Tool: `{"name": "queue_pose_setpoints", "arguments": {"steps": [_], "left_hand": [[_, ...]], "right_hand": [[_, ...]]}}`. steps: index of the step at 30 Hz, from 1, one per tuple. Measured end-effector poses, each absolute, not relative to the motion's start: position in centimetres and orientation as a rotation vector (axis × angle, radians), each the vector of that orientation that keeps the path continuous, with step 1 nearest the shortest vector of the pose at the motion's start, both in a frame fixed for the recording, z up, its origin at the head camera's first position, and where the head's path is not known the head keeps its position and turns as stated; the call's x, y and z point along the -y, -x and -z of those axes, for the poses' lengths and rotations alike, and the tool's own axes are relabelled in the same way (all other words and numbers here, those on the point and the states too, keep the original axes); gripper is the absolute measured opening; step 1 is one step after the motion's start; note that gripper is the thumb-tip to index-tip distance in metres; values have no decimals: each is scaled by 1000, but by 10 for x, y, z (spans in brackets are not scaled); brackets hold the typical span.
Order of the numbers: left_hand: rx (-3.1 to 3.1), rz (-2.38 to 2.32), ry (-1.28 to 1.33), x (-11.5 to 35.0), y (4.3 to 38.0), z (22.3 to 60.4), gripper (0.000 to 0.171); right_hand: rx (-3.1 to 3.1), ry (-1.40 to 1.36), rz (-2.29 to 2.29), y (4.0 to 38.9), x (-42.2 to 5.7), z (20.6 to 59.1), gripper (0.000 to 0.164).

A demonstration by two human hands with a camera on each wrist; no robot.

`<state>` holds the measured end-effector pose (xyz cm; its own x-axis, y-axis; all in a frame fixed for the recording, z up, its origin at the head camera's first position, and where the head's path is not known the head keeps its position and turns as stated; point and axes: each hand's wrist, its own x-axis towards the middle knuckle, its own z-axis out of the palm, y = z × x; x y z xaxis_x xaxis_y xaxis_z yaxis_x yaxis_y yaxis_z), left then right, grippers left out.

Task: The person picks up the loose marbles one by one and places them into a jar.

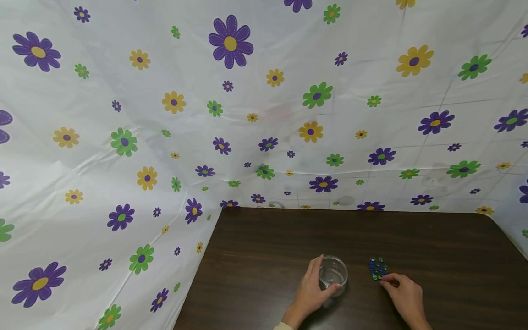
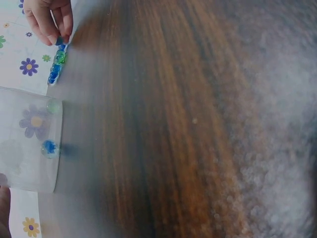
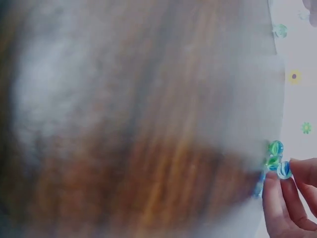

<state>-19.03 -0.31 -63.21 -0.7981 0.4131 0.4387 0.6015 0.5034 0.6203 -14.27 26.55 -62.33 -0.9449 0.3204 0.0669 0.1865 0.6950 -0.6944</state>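
My left hand (image 1: 309, 289) grips a clear glass jar (image 1: 343, 271) standing on the table, thumb on the near side and fingers at the far left. Low in the jar, a blue marble (image 2: 49, 148) and a green marble (image 2: 52, 106) show through its wall. To the right lies a small cluster of blue and green glass marbles (image 1: 378, 268). At the cluster's near edge, my right hand (image 1: 406, 295) pinches a blue-and-white marble (image 3: 284, 170) between thumb and fingertips. Other green marbles (image 3: 273, 161) sit right beside those fingertips in the right wrist view.
The dark wooden table (image 1: 264, 238) runs back to a white curtain (image 1: 255, 91) with purple, green and yellow flowers. That curtain also hangs along the left side. Bare tabletop lies between the jar and the cluster.
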Motion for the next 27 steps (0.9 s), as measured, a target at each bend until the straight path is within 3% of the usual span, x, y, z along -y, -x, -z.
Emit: {"name": "queue_pose_setpoints", "arguments": {"steps": [14, 27], "left_hand": [[2523, 1195, 863, 3, 190, 633, 81], [2477, 1189, 885, 3, 191, 634, 81]], "right_hand": [[2441, 279, -952, 143, -247, 607, 14], [2311, 139, -1144, 149, -217, 574, 15]]}}
